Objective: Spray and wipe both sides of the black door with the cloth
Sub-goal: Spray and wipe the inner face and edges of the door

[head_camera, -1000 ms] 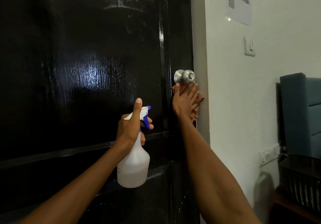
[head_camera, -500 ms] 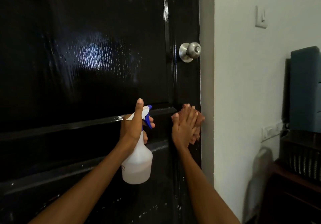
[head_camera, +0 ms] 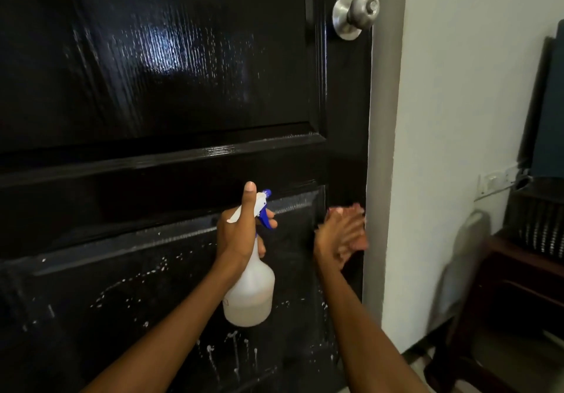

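Against the right stile of the black door (head_camera: 171, 87), at about 4 o'clock from frame centre, your right hand (head_camera: 338, 237) lies flat with fingers straight, pressing the reddish cloth (head_camera: 355, 209) onto the paint. Hand and cloth are motion-blurred; the cloth shows only as a fringe past your fingertips, just beside the grey door frame (head_camera: 381, 148).

Your left hand (head_camera: 238, 234) sits near 6 o'clock, wrapped round the neck of the white spray bottle (head_camera: 248, 298). Thumb points straight up behind the head; a finger curls at the blue trigger (head_camera: 265, 220). Bottle hangs upright, long axis vertical, nozzle aimed at the door toward 1 o'clock. Pale liquid fills the lower part.

Door fills the left and centre. Upper panel glossy, streaked with glare. Lower panel, around 7 o'clock, is flecked with white droplets and runs. Steel round doorknob (head_camera: 357, 13) stands at 1 o'clock, well above your right hand.

Right of the frame: white wall (head_camera: 457, 103), a wall socket plate (head_camera: 496, 179) near 3 o'clock, dark wooden furniture (head_camera: 518, 286) below it.
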Demonstrator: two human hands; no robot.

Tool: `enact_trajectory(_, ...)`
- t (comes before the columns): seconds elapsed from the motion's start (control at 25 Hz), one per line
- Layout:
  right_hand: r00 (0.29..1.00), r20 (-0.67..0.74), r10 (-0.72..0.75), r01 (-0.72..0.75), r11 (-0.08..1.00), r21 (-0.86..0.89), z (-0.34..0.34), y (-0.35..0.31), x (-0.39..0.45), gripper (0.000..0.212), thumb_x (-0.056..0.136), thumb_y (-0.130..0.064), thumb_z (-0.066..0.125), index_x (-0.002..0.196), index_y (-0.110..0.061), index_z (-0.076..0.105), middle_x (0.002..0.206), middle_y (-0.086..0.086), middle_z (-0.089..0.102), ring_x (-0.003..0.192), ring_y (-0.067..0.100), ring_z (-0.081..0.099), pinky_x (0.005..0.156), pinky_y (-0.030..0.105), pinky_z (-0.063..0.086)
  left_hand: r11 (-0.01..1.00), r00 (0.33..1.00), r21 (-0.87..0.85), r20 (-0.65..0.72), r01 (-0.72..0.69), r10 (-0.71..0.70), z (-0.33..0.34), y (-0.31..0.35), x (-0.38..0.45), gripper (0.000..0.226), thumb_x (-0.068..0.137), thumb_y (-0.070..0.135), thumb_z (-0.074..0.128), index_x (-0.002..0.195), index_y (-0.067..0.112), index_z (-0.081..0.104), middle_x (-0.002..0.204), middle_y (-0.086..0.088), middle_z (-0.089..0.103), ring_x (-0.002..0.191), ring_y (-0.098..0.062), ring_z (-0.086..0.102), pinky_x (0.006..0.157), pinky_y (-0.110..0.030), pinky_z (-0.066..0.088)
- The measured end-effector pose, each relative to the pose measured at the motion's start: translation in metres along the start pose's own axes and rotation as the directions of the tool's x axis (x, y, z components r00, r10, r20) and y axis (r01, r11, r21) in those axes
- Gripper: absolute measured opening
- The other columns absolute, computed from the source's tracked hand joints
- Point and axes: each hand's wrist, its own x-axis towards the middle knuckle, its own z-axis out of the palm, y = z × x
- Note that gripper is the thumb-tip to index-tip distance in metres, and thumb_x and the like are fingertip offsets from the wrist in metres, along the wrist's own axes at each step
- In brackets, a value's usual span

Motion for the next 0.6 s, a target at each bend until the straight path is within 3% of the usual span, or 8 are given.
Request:
enact_trajectory(0.08,0.982,-0.019,-0.188,0.189,0.982,0.029,0.002,-0.049,-0.007,0.07,0.109,-0.049,0.025,0.158,-0.027,-0.019,0.169,0.002,-0.023,0.155,0.03,-0.019,0.124,0.062,-0.006,1.0,0.999,0.007,-0.035,-0.024,0.024,-0.005,0.001,0.001,0.073,0.094,0.067,0.032,0.083,0.007,0.071,0.075,-0.007,0.075,0.044,-0.024,0.055,0.043,-0.03,0.047)
enact_trajectory(0.16,0.876,0.048,-0.48,0.482,0.874,-0.057,0.011,-0.075,-0.021,0.067,0.108,-0.054,0.022,0.157,-0.034,-0.019,0.168,-0.003,-0.026,0.154,0.026,-0.023,0.122,0.06,-0.014,0.999,0.998,0.024,-0.052,-0.041,0.042,-0.015,-0.004,-0.004,0.072,0.094,0.066,0.032,0.082,0.007,0.071,0.076,-0.007,0.075,0.043,-0.025,0.055,0.043,-0.03,0.046)
enact_trajectory(0.24,0.614,0.186,-0.767,0.789,0.595,-0.154,0.022,-0.074,-0.036,0.068,0.107,-0.055,0.023,0.163,-0.029,-0.006,0.167,-0.003,-0.026,0.154,0.024,-0.025,0.118,0.053,-0.022,0.999,0.998,0.028,-0.046,-0.045,0.046,-0.025,-0.015,-0.011,0.072,0.093,0.066,0.032,0.08,0.007,0.071,0.075,-0.008,0.075,0.041,-0.026,0.053,0.045,-0.03,0.045)
enact_trajectory(0.32,0.381,0.253,-0.889,0.915,0.324,-0.238,0.024,-0.059,-0.028,0.067,0.107,-0.054,0.025,0.164,-0.024,0.006,0.168,0.0,-0.018,0.155,0.023,-0.021,0.121,0.047,-0.022,0.999,0.997,0.032,-0.068,-0.027,0.029,-0.035,-0.025,-0.014,0.073,0.092,0.067,0.032,0.079,0.007,0.071,0.074,-0.008,0.075,0.042,-0.027,0.052,0.046,-0.031,0.045)
enact_trajectory(0.36,0.388,0.232,-0.892,0.904,0.32,-0.284,0.022,-0.047,-0.015,0.067,0.107,-0.052,0.026,0.164,-0.025,0.003,0.169,0.0,-0.016,0.155,0.02,-0.021,0.122,0.044,-0.022,0.999,0.996,0.03,-0.082,-0.016,0.019,-0.039,-0.028,-0.013,0.073,0.09,0.068,0.032,0.079,0.007,0.071,0.073,-0.007,0.075,0.042,-0.027,0.053,0.046,-0.031,0.045)
enact_trajectory(0.48,0.847,-0.071,-0.527,0.493,0.828,-0.268,0.005,-0.012,0.025,0.066,0.108,-0.053,0.018,0.162,-0.028,-0.011,0.17,0.001,-0.016,0.157,0.025,-0.014,0.126,0.054,-0.008,1.0,0.995,0.017,-0.096,-0.004,0.005,-0.048,-0.033,-0.008,0.074,0.089,0.069,0.031,0.079,0.007,0.07,0.074,-0.007,0.074,0.042,-0.028,0.053,0.045,-0.031,0.045)
enact_trajectory(0.52,0.932,-0.131,-0.339,0.316,0.934,-0.168,0.0,-0.003,0.033,0.066,0.108,-0.054,0.015,0.162,-0.026,-0.011,0.171,0.001,-0.013,0.158,0.026,-0.011,0.126,0.058,0.002,1.0,0.995,0.015,-0.099,-0.007,0.009,-0.051,-0.034,-0.008,0.074,0.088,0.069,0.031,0.079,0.006,0.069,0.075,-0.008,0.074,0.043,-0.029,0.053,0.045,-0.031,0.045)
enact_trajectory(0.6,0.973,-0.147,-0.175,0.171,0.984,-0.04,-0.003,0.0,0.037,0.067,0.107,-0.056,0.011,0.162,-0.025,-0.011,0.171,0.0,-0.013,0.158,0.027,-0.011,0.124,0.062,0.007,1.0,0.994,0.013,-0.109,-0.019,0.021,-0.057,-0.035,-0.009,0.075,0.087,0.069,0.031,0.079,0.005,0.069,0.074,-0.009,0.074,0.043,-0.028,0.053,0.044,-0.03,0.044)
